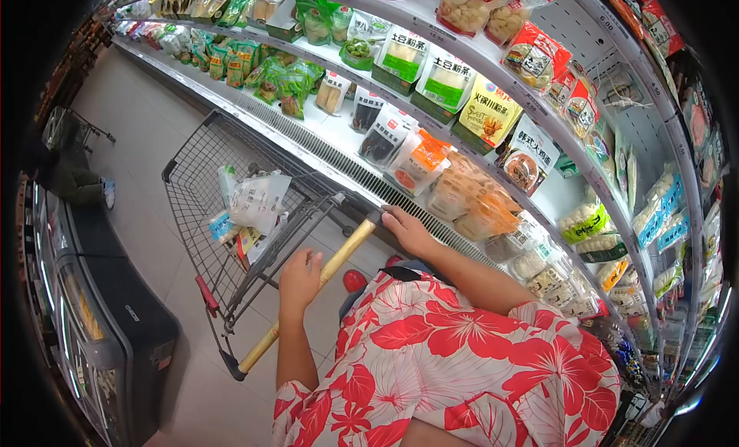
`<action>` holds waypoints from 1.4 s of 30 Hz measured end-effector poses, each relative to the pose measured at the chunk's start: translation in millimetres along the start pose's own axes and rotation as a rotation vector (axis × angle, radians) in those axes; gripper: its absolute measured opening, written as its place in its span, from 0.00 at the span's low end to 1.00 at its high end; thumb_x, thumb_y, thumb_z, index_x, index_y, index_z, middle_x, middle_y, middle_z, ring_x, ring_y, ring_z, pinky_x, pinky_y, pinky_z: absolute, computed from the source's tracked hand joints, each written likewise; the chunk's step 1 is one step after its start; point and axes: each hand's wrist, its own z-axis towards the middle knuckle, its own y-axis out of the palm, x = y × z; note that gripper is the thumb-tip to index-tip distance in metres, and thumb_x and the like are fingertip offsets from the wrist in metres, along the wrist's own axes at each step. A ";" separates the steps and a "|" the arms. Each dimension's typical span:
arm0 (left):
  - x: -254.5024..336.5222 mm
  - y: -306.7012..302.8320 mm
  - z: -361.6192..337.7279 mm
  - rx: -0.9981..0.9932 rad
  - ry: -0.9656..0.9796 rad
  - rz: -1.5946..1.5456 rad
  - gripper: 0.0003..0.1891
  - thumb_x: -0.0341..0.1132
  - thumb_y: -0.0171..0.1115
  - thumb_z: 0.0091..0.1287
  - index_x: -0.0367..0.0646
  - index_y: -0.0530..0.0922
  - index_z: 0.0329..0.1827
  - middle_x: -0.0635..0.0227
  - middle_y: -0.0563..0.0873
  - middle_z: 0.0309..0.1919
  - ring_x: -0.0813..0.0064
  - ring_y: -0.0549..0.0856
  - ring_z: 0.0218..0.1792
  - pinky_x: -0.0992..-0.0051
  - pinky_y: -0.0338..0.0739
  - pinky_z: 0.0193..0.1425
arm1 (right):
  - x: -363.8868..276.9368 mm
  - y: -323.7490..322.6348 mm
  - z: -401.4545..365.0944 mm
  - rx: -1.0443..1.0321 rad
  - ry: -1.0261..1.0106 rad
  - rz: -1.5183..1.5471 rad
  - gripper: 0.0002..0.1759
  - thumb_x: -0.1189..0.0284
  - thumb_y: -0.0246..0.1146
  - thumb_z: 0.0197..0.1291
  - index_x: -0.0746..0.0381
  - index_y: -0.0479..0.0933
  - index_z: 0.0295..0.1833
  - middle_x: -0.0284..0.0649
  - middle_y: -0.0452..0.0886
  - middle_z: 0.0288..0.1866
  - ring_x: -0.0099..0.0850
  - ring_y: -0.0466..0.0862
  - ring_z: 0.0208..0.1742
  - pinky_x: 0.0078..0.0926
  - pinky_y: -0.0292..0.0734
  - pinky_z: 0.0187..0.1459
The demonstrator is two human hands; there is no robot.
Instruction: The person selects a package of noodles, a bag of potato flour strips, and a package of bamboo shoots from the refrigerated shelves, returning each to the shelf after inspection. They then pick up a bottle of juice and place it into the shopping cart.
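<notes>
A wire shopping cart (pixel 185 216) stands in front of me, with a yellow handle bar (pixel 346 251) that has black ends. My right hand (pixel 406 230) is closed around the bar's far end, beside the shelf. Across the middle of the bar lies my left hand (pixel 300 277), its wrist over the bar and its fingers loosely stretched past it. Inside the basket is a white plastic bag (pixel 258 203) with print on it, lying on several packages. A blue-and-white package (pixel 223 227) shows beside the bag.
Refrigerated shelves (pixel 308 150) full of packaged noodles, vegetables and other foods run along the right. Dark freezer cases (pixel 127 308) line the left side of the tiled floor (pixel 138 154). Another person's leg (pixel 77 185) and a second cart (pixel 81 127) are at the far left.
</notes>
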 end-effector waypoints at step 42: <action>123.7 -58.5 373.2 -0.240 0.333 -0.115 0.21 0.40 0.64 0.66 0.33 0.77 0.56 0.56 0.85 0.46 0.64 0.84 0.48 0.68 0.78 0.52 | -0.9 -149.7 374.2 0.763 0.097 0.215 0.41 0.65 0.62 0.54 0.69 0.56 0.72 0.63 0.56 0.73 0.55 0.54 0.75 0.43 0.47 0.75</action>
